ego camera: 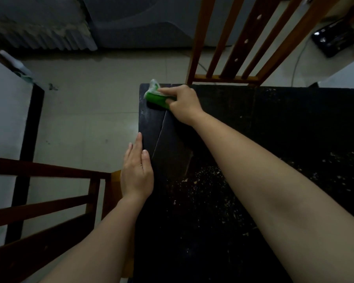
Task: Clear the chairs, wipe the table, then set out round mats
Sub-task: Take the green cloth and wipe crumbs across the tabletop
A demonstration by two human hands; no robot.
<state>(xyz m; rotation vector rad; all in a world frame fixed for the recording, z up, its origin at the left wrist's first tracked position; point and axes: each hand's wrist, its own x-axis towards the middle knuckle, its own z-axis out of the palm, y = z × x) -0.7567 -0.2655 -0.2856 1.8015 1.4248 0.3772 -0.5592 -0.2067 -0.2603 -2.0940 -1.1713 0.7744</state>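
- The right hand (184,105) grips a green sponge (156,98) and presses it onto the table's (294,129) far left corner; the sponge juts out beyond the fingertips.
- The left hand (137,170) lies flat, fingers straight, at the table's left edge.
- Wiping seems underway: crumbs (202,180) speckle the table's near half, and no round mats are out yet.

Black rectangular desk (274,119): dark-painted wood, matt, scuffed, one long hairline seam near its left edge, pale gritty flecks across the near half. Green wiping pad (156,99): soft, matt, with a pale crumpled filmy piece at its far end; sponge or cloth, cannot tell. Orange-brown slatted wooden chair (229,37) smooth, slight sheen; dark brown wooden chair (39,207) duller; pale floor tiles (86,119) smooth, faintly glossy.
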